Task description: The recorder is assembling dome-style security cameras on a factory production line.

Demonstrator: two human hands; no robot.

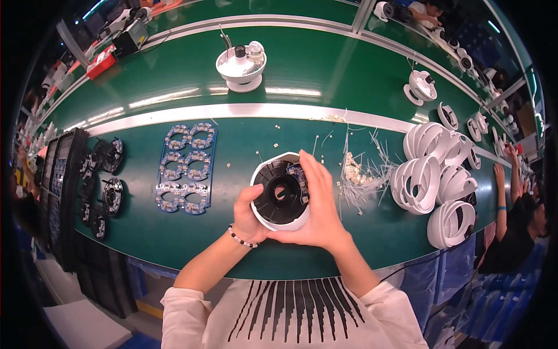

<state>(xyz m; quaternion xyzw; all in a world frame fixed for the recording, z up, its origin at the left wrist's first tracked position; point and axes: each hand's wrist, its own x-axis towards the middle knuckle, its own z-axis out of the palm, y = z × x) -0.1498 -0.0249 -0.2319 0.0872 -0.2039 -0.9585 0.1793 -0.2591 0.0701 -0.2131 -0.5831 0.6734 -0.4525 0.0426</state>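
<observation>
Between my two hands sits a white round camera housing [283, 225], its opening facing up. A black funnel-shaped insert [271, 203] fills it, and a small blue circuit board [297, 174] shows along its right inner side. My left hand [249, 214] grips the housing's left side, thumb on the rim. On the opposite side, my right hand [318, 205] wraps round the wall, with its fingers reaching up over the far right edge. The underside of the housing is hidden.
A panel of blue ring-shaped circuit boards [185, 174] lies left, beyond it black round parts [112, 196] and stacked black trays [58, 174]. Right are loose white strips and small connectors [357, 174], then white ring covers [414, 185]. A white camera assembly [244, 75] stands on the green conveyor.
</observation>
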